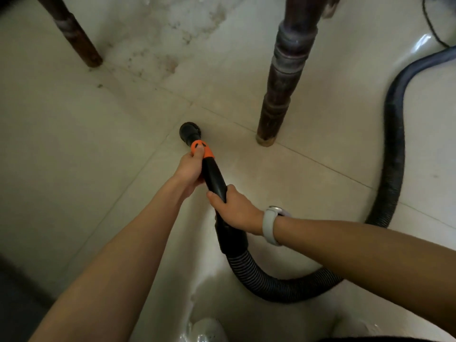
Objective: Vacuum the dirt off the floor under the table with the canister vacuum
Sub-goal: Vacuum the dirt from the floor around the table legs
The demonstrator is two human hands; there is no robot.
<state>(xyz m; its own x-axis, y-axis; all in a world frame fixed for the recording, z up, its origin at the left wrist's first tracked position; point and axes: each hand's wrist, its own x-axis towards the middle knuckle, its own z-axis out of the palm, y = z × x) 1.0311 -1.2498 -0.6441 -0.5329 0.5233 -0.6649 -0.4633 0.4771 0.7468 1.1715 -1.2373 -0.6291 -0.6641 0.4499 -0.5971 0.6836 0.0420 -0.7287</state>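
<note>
Two hands clamped on black plastic vacuum wand [214, 177], left hand [188, 169] forward at orange collar [201, 149], right hand [235, 209] behind; round nozzle [188, 131] on pale tile, wand axis pointing up-frame toward brown dirt patch [170, 64] between dark wooden table legs [281, 77].

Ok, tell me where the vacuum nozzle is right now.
Head view, centre: the nozzle sits on the tiled floor, just left of the near table leg, short of the dirt patch.
</note>
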